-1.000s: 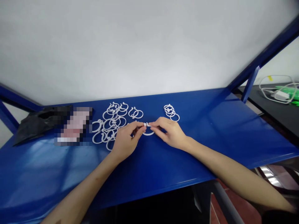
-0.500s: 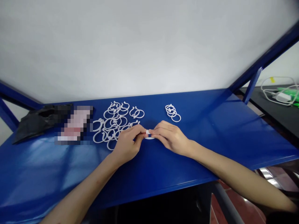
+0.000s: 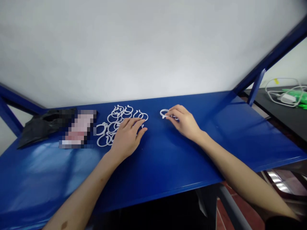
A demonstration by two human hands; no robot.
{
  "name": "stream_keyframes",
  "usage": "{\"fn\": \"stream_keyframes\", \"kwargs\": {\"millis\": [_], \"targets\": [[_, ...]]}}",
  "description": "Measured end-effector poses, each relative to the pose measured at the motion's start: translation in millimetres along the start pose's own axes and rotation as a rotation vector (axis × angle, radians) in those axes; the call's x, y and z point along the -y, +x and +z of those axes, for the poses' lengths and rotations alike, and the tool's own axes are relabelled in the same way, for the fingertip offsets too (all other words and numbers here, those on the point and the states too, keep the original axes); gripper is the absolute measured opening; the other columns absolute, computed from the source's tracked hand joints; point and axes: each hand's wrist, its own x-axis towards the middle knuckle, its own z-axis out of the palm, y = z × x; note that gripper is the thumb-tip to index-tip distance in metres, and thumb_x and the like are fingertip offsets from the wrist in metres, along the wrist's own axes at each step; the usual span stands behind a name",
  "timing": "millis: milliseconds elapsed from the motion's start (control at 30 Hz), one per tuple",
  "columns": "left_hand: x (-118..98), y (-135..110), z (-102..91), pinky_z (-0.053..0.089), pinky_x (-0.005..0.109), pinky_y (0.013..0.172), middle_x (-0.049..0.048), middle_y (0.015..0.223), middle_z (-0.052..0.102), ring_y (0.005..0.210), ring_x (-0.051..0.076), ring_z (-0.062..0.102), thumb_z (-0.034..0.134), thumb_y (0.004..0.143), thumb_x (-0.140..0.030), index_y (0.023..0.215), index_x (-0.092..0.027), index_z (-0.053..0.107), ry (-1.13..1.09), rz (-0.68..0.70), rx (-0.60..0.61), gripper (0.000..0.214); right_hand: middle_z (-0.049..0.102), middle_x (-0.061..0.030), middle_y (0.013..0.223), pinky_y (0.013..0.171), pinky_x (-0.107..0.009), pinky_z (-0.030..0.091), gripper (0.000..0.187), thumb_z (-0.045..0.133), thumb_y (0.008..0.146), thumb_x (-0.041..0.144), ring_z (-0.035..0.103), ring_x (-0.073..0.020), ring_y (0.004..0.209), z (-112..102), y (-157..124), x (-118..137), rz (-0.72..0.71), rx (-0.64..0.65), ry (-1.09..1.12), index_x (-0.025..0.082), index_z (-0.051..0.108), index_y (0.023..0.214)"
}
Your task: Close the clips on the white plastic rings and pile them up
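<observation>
R hand (image 3: 185,123) pinches white ring (image 3: 163,117), prob. set-down step, next needs release; L hand (image 3: 126,137) loose, nr ring pile (image 3: 118,114).

A blue table (image 3: 168,166) bears clustered white rings (image 3: 118,114), a black bag (image 3: 33,131) and a blurred pinkish object (image 3: 80,126).

A plain, pale grey-white wall (image 3: 153,48) rises behind a glossy blue table (image 3: 172,179), with slanting blue bars (image 3: 275,55) at either side. Soft light reflects off the tabletop's left part. A dark surface (image 3: 275,110) stands at right; reddish floor tiles (image 3: 244,203) show below.
</observation>
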Motion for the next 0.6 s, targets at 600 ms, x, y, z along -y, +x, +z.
{"fn": "stream_keyframes", "kwargs": {"millis": [600], "targets": [[12.6,-0.6,9.7,0.045,0.045,0.092,0.0100,0.101,0.066,0.099,0.029,0.053,0.048,0.099,-0.027,0.098,-0.020,0.069,0.127,0.011,0.060,0.023,0.066,-0.0108,0.105,0.085,-0.043,0.052,0.017,0.057,0.092,0.019,0.059,-0.0254,0.094,-27.4,0.9,-20.8,0.223,0.128,-0.260,0.016,0.071,0.101]]}}
